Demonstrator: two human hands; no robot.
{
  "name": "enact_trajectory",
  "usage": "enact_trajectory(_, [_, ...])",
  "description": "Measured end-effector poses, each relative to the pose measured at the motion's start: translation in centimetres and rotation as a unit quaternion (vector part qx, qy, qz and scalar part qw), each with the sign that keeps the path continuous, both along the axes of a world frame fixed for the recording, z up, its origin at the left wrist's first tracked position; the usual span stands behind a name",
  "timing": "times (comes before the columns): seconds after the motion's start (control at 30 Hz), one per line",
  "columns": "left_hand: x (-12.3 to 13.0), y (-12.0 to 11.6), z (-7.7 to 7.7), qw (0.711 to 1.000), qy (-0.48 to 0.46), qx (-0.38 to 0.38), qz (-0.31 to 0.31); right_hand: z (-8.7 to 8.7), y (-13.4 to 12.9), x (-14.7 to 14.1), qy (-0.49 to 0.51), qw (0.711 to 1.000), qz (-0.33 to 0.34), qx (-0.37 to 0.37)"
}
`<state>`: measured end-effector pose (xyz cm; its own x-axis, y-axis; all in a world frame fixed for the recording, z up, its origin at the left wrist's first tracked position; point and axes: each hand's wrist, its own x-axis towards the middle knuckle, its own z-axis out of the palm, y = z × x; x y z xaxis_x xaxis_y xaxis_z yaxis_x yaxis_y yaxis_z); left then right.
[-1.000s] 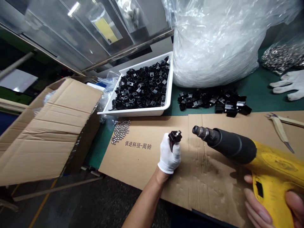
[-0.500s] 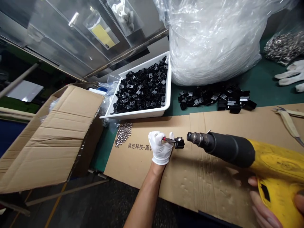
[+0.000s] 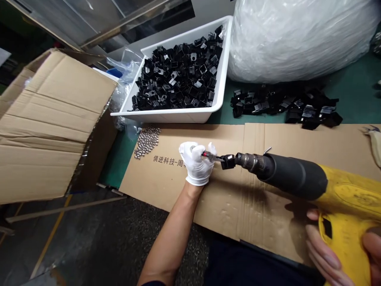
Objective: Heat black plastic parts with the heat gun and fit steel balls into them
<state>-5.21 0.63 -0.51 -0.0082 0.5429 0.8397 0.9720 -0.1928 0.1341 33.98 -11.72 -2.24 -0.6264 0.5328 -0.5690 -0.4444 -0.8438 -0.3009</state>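
Observation:
My left hand (image 3: 197, 163), in a white glove, is closed around small red-handled pliers (image 3: 210, 155), most of whose handle is hidden in the palm. At the jaws' tips is a small black plastic part (image 3: 228, 161), held above the cardboard. My right hand (image 3: 327, 250), bare, grips the handle of a yellow heat gun (image 3: 351, 194), partly cut off by the frame's edge. The gun's stepped metal nozzle (image 3: 251, 163) points left, its tip right beside the black part; whether they touch I cannot tell.
A white bin (image 3: 208, 115) full of black parts stands behind my hands. More black parts (image 3: 279, 102) lie by a large plastic bag (image 3: 297, 39). Small metal pieces (image 3: 148, 142) rest on the cardboard sheet (image 3: 166, 186). An open carton (image 3: 50, 131) is at left, pliers (image 3: 375, 143) far right.
The heat gun's nozzle and the black part have come together, closing the gap between them. The black part has tilted. The view has shifted, with the bench scene appearing higher and closer.

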Motion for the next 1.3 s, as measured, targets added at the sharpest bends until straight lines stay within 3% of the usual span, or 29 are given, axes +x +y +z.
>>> enact_trajectory(0.1, [-0.1,0.0,-0.2,1.000,0.004,0.009,0.007,1.5,0.3,-0.6,0.074,0.997,0.023,0.017])
enact_trajectory(0.23, [-0.1,0.1,-0.4,1.000,0.006,0.013,0.016,3.9,-0.5,-2.4,0.012,0.997,-0.076,-0.012])
enact_trajectory(0.37, [0.0,0.1,-0.3,1.000,0.001,0.005,0.014,5.3,-0.6,-3.3,-0.028,0.994,-0.101,-0.030])
enact_trajectory(0.63, [0.1,-0.1,-0.2,0.999,-0.018,-0.024,0.025,5.4,-0.6,-3.2,-0.037,0.992,-0.110,-0.049])
enact_trajectory(0.83, [0.0,0.0,-0.3,1.000,-0.008,0.000,-0.002,5.5,-0.7,-3.4,-0.026,0.991,-0.119,-0.051])
enact_trajectory(1.3, [-0.5,0.0,-0.5,1.000,-0.003,0.019,0.015,5.7,-0.5,-3.2,-0.039,0.992,-0.108,-0.050])
